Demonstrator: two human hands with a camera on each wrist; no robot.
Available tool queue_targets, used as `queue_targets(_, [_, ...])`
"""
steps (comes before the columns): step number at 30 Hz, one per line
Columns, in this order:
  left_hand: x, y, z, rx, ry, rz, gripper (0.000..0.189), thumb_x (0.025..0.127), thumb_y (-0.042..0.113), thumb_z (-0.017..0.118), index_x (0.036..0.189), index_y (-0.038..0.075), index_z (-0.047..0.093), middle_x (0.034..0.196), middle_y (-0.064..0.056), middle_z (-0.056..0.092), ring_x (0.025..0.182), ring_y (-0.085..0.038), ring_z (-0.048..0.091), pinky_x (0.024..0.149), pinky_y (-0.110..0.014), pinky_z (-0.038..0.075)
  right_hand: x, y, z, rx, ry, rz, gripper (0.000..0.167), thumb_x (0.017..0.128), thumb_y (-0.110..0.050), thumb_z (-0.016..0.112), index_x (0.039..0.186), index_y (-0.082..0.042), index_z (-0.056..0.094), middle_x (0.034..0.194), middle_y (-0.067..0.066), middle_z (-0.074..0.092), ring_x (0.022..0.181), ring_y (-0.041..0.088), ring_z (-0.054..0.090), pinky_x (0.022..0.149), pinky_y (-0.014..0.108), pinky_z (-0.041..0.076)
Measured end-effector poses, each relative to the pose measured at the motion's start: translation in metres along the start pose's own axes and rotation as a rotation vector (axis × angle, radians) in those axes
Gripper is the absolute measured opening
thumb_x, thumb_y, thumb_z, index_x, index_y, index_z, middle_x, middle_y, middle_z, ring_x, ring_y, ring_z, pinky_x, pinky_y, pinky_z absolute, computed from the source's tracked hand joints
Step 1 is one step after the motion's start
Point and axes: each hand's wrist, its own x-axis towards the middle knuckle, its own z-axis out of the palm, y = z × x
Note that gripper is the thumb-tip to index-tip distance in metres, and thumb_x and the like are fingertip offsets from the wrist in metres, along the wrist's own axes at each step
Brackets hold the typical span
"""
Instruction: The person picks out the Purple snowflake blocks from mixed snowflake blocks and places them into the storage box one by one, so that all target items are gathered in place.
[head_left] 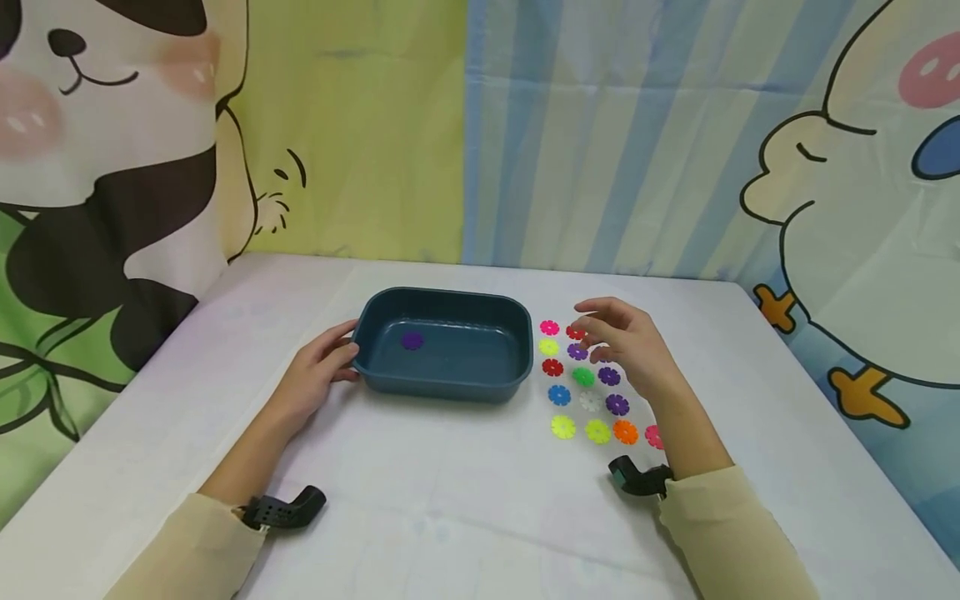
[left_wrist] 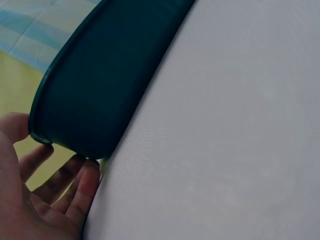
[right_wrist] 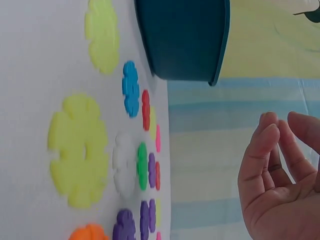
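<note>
Early stage: dark teal basin (head_left: 442, 387) holds a single purple disc (head_left: 412, 341)

We find a printed cloth backdrop (head_left: 375, 133) standing behind a white-covered table (head_left: 450, 508). On the table, the basin sits upright, near the far edge.

The person's left hand (head_left: 309, 373) is at the basin's left end, its digits spread and touching the rim and outer wall; we see no closed grip around it. The right hand (head_left: 632, 343) hovers above the discs with fingers loosely curved. In the right wrist view, thumb and fingertips are near one another but apart, with nothing between them.

Smallest are the notched, flower-shaped discs. Inside the basin we record one only, the purple piece, flat on the floor, left of centre. Outside, just beyond the basin's right end, the others lie flat in rough rows: among them a blue disc (head_left: 558, 395), a green disc (head_left: 583, 377), a whitish disc (head_left: 591, 402), an orange disc (head_left: 626, 432) and two yellow discs (head_left: 597, 431) in the nearest row. The right hand and forearm cover part of this group, so we give no full count.

On this evidence, we judge little done: one disc in the basin, well over a dozen outside it.
</note>
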Motion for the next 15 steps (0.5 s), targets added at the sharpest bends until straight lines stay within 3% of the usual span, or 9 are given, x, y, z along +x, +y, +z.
queue_targets(4, [0.002, 0.000, -0.001, -0.002, 0.004, 0.009, 0.055, 0.110, 0.028, 0.049, 0.160, 0.009, 0.038, 0.149, -0.028, 0.052, 0.097, 0.001, 0.066, 0.086, -0.016, 0.057, -0.001, 0.004, -0.010, -0.019, 0.005, 0.011, 0.046, 0.103, -0.038, 0.063, 0.141, -0.012, 0.057, 0.133, 0.015, 0.062, 0.104, 0.030, 0.067, 0.085, 0.026, 0.061])
queue_targets(10, [0.002, -0.001, -0.001, -0.004, 0.006, -0.003, 0.055, 0.110, 0.028, 0.050, 0.160, 0.010, 0.038, 0.149, -0.028, 0.052, 0.096, 0.001, 0.066, 0.086, -0.015, 0.057, -0.001, 0.012, -0.025, -0.030, 0.020, 0.033, 0.050, 0.103, -0.038, 0.063, 0.143, -0.010, 0.055, 0.128, 0.009, 0.062, 0.101, 0.019, 0.066, 0.089, 0.030, 0.061])
queue_targets(15, [0.001, -0.002, 0.000, -0.003, 0.008, -0.008, 0.055, 0.110, 0.029, 0.049, 0.160, 0.011, 0.038, 0.150, -0.027, 0.052, 0.097, 0.001, 0.066, 0.086, -0.015, 0.057, 0.000, 0.021, -0.040, -0.046, 0.009, 0.055, 0.052, 0.102, -0.040, 0.064, 0.144, -0.010, 0.054, 0.125, 0.005, 0.063, 0.101, 0.018, 0.065, 0.086, 0.027, 0.060])
